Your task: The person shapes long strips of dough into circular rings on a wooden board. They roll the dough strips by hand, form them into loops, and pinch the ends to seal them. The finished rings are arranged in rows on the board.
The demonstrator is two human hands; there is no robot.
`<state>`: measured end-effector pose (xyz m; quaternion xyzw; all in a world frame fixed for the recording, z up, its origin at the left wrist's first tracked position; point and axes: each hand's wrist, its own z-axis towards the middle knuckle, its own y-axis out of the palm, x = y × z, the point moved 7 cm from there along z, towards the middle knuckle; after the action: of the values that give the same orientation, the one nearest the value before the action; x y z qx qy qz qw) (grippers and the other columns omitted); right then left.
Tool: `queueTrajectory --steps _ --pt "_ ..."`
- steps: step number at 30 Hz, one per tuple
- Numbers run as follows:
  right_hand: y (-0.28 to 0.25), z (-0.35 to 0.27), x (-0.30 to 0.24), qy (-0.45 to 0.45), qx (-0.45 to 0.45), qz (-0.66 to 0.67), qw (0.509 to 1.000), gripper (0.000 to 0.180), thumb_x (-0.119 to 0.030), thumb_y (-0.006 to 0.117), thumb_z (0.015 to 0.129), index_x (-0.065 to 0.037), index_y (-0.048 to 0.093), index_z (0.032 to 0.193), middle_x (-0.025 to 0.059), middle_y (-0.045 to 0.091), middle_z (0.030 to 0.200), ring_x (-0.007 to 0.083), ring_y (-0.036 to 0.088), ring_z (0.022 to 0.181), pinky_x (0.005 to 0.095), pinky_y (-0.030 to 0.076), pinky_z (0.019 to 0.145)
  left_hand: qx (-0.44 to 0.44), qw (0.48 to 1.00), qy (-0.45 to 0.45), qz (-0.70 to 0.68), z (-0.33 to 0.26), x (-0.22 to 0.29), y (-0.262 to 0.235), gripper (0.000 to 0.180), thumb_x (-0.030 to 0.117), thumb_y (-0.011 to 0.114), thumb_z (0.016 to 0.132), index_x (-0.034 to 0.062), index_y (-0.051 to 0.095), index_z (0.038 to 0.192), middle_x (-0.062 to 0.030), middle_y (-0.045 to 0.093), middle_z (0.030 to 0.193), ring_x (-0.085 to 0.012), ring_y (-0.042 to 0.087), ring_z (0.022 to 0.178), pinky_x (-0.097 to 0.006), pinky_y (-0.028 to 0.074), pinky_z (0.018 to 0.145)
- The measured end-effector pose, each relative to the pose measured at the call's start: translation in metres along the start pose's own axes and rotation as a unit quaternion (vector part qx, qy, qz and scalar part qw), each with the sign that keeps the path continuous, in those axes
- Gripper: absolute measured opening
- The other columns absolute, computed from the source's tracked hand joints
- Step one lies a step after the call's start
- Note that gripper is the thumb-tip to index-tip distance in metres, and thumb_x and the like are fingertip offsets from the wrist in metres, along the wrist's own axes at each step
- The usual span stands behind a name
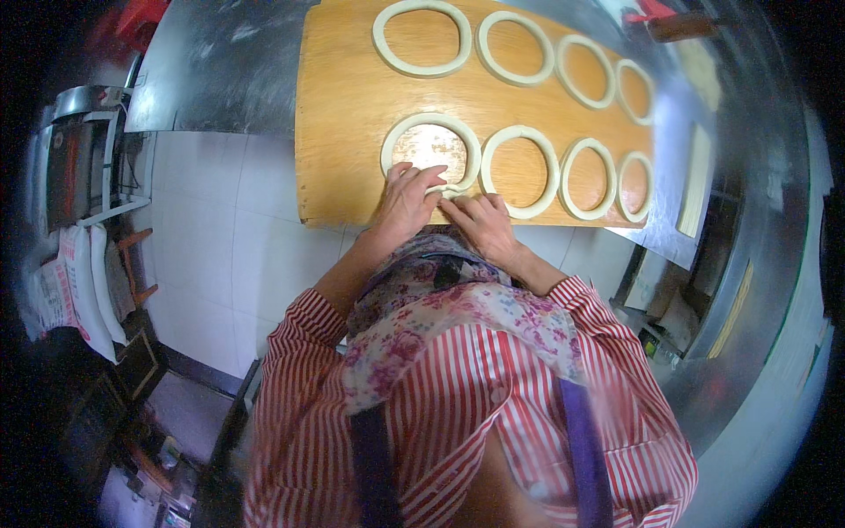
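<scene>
A pale dough ring (430,119) lies on the wooden board (343,114), nearest its front left part. At the ring's near side the dough ends overlap, and my hands meet there. My left hand (407,201) curls over the lower left of the ring, its fingers and thumb closed around the dough by the joint. From the right, my right hand (482,220) presses bent fingers against the same joint. The fingertips cover part of the overlap. Right beside this ring lies another dough ring (553,172), apart from my right hand.
Several more dough rings (422,70) lie in two rows across the board. The board rests on a metal table (220,79). At the left stand a metal-framed rack (110,167) and white sacks (84,273). A long pale strip (695,180) lies at the table's right.
</scene>
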<state>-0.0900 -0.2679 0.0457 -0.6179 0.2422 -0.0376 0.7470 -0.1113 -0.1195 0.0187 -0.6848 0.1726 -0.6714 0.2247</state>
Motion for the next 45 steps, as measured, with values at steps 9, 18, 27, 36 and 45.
queueTrajectory --steps 9,18,27,36,45 --pt "-0.041 -0.006 0.043 0.09 0.065 0.029 0.993 0.048 -0.009 0.07 0.079 -0.01 0.066 0.127 0.0095 0.063 0.11 0.0278 0.059 0.096 0.0392 0.042 0.083 0.09 0.993 0.055 0.046 -0.003 0.004 0.005 0.033 0.007 0.074 0.082 0.007 0.069 0.114 -0.0144 0.07 0.103 -0.035 0.062 0.092 -0.046 0.049 0.084" --pt "-0.045 0.078 0.074 0.177 0.05 0.011 0.983 0.035 -0.026 0.074 0.084 -0.005 0.071 0.112 0.012 0.067 0.109 0.0298 0.058 0.106 0.0443 0.037 0.091 -0.015 0.938 0.23 0.258 -0.055 0.02 0.024 0.036 0.014 0.058 0.092 0.0015 0.064 0.125 -0.0135 0.055 0.146 -0.03 0.049 0.137 -0.05 0.034 0.118" --pt "-0.023 0.103 0.088 0.261 -0.093 0.013 0.961 0.028 -0.022 0.079 0.079 -0.003 0.068 0.097 0.0161 0.07 0.089 0.0334 0.067 0.083 0.0443 0.044 0.086 0.209 0.939 -0.078 0.262 0.008 -0.013 -0.064 0.044 0.02 0.075 0.084 0.0013 0.059 0.12 -0.017 0.064 0.115 -0.0356 0.06 0.114 -0.05 0.047 0.095" --pt "-0.114 0.097 0.064 0.246 0.044 0.296 0.922 0.045 -0.008 0.078 0.073 -0.005 0.062 0.116 0.0134 0.07 0.094 0.0297 0.068 0.088 0.0395 0.053 0.081 0.191 0.863 -0.145 -0.445 0.017 0.01 -0.117 0.024 -0.01 0.069 0.08 0.0028 0.059 0.097 -0.0079 0.067 0.1 -0.0146 0.066 0.101 -0.032 0.055 0.083" --pt "-0.048 0.042 0.065 0.158 -0.052 0.163 0.972 0.03 -0.008 0.069 0.08 -0.005 0.067 0.109 0.013 0.067 0.099 0.0314 0.062 0.097 0.0442 0.046 0.087 0.134 0.991 0.021 0.022 -0.014 -0.033 -0.092 0.028 -0.003 0.066 0.078 0.0013 0.064 0.106 -0.0138 0.065 0.107 -0.0368 0.059 0.113 -0.045 0.045 0.101"
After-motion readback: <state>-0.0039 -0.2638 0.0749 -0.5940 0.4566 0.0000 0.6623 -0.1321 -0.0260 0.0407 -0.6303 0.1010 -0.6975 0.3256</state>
